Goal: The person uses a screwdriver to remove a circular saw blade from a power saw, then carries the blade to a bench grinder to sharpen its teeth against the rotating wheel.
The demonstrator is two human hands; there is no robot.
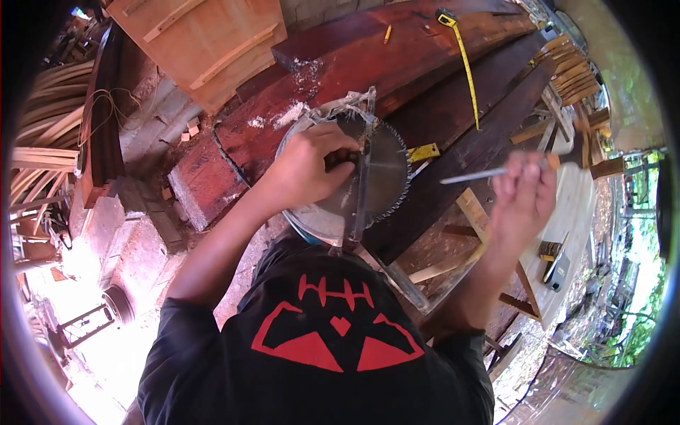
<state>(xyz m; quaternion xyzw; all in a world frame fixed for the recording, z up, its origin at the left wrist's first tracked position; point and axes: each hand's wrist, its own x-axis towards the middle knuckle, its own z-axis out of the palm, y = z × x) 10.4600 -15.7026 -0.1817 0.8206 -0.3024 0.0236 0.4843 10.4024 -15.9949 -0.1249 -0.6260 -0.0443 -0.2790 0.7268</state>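
My left hand rests over a round saw blade with a toothed rim. Its fingers are curled in beside a dark metal bar that crosses the blade; what they grip, if anything, is hidden. Raised to the right and blurred, my right hand is wrapped around a slim metal tool with an orange handle. The tool's narrow tip points left toward the blade, apart from it. A yellow metal piece lies by the blade's right edge.
Dark reddish planks stretch behind the blade, with sawdust on them. An extended tape measure and a small yellow-orange stick lie there. A wooden panel stands at the back left. Wooden frame pieces sit below my right hand.
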